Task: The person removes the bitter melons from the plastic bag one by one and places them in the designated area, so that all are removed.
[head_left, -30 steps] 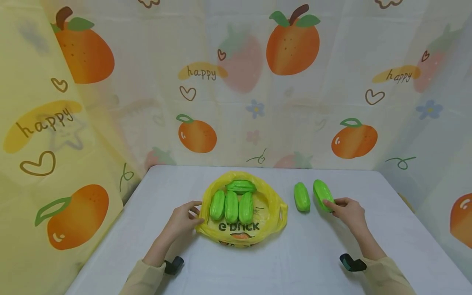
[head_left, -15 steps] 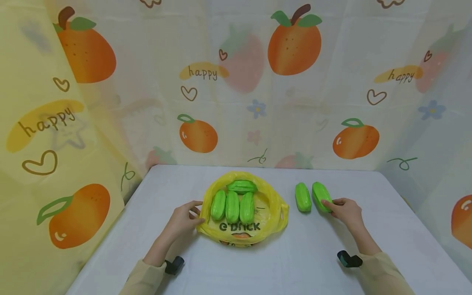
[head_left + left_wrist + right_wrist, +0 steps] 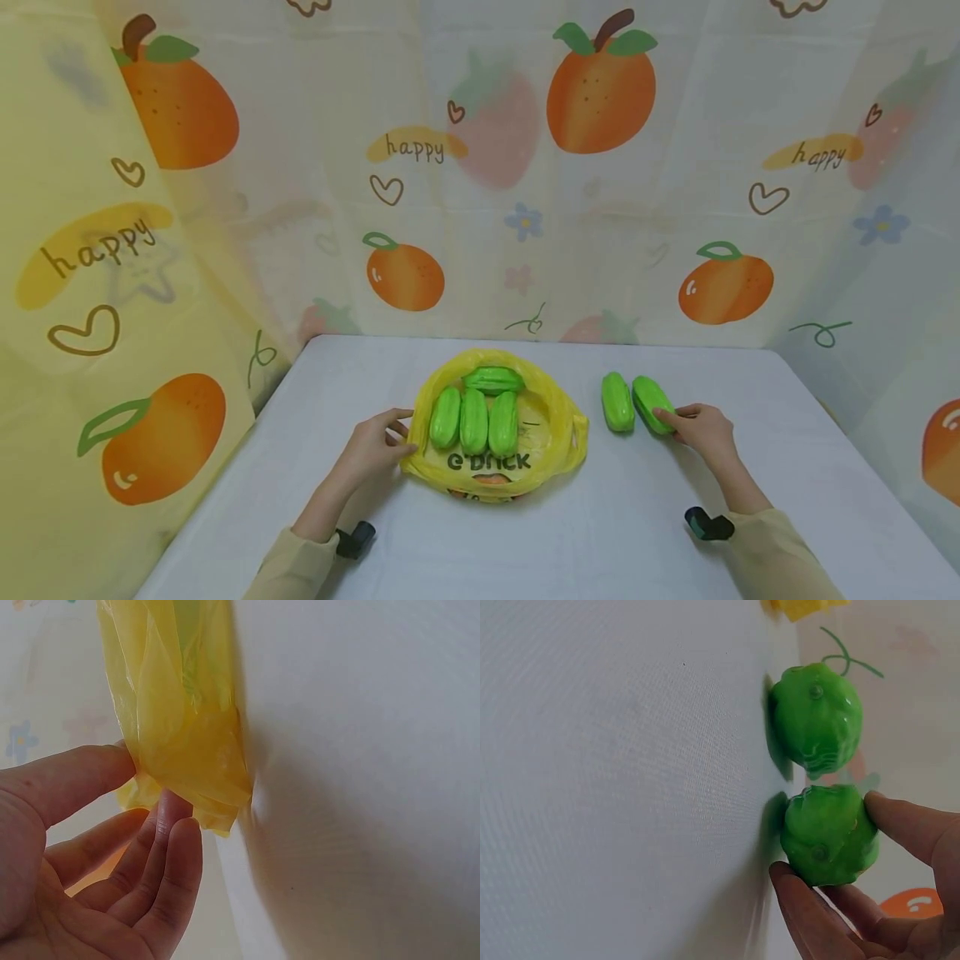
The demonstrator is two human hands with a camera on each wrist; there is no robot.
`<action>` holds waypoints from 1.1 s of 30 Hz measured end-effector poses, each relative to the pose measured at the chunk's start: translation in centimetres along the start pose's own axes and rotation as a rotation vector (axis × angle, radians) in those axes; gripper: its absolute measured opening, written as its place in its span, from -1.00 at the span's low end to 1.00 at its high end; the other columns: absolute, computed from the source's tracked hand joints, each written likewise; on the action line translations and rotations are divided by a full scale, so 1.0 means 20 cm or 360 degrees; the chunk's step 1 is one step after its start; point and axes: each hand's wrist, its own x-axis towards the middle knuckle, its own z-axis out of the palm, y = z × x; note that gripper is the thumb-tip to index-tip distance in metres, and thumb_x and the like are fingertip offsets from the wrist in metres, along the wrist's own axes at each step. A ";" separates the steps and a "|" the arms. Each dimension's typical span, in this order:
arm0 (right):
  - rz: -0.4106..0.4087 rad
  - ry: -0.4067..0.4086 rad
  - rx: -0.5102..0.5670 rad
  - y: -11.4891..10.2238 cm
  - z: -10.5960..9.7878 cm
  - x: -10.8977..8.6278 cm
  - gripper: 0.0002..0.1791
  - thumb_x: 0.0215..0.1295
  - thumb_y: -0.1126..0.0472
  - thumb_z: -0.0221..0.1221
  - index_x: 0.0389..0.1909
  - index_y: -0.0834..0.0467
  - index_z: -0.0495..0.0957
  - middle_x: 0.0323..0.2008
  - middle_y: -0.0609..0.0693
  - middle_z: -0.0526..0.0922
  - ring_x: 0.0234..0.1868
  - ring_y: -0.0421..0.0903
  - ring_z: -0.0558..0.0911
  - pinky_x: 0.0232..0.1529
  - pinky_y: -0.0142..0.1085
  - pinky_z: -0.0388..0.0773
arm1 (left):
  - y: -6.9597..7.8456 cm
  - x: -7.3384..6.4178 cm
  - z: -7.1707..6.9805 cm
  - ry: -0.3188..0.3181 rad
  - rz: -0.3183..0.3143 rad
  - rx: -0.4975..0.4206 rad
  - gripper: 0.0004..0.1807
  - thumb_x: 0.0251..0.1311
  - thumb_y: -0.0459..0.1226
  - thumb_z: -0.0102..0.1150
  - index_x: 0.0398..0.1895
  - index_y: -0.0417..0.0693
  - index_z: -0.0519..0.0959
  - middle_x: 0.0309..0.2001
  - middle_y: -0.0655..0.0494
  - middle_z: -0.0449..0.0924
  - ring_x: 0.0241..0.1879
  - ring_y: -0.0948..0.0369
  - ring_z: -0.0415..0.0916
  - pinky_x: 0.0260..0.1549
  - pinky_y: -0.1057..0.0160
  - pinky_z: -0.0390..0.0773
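Note:
My right hand grips a stubby green cucumber near its closer end. In the right wrist view, thumb and fingers lie on opposite sides of that cucumber, close over the white table. Just left of it lies a second green cucumber, with a narrow gap between them. A yellow plastic bag stands with its mouth spread wide, several green cucumbers inside. My left hand holds the bag's left edge; in the left wrist view, thumb and fingertips meet the crumpled yellow bag from both sides.
The white table carries the bag and the cucumbers. Behind it and along both sides hangs a cloth backdrop printed with fruit. A dark camera sits on each wrist.
My right hand has moved slightly left and down, bringing its cucumber closer to the one on the table. My left hand stays at the bag.

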 end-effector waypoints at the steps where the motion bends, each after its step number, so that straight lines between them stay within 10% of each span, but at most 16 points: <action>1: 0.0002 0.0001 -0.0004 0.00 0.00 0.00 -0.16 0.17 -0.21 0.19 0.10 0.51 0.39 -0.10 0.38 0.60 -0.39 -0.09 0.67 -0.13 -0.06 0.49 | 0.00 0.00 0.00 0.0002 -0.0002 -0.0003 -0.43 -0.04 -0.28 0.41 0.13 -0.05 0.52 -0.25 0.06 0.62 -0.36 0.21 0.55 -0.40 0.25 0.55; 13: -0.0004 -0.0051 -0.0085 0.00 0.02 0.02 -0.18 0.18 -0.18 0.19 0.13 0.49 0.36 -0.44 0.14 0.65 -0.44 -0.11 0.61 -0.32 -0.25 0.44 | 0.00 0.00 0.00 -0.0002 -0.0014 -0.0002 -0.42 -0.04 -0.28 0.41 0.14 -0.03 0.51 -0.24 0.08 0.61 -0.36 0.23 0.54 -0.41 0.25 0.54; 33: -0.0071 -0.0075 -0.0123 -0.03 0.04 0.02 -0.16 0.21 -0.16 0.19 0.16 0.53 0.30 -0.36 0.24 0.68 -0.51 -0.17 0.62 -0.25 -0.15 0.51 | 0.00 0.00 0.00 -0.0010 -0.0072 0.0001 -0.42 -0.04 -0.27 0.40 0.14 -0.03 0.51 -0.26 0.10 0.61 -0.38 0.25 0.55 -0.43 0.27 0.53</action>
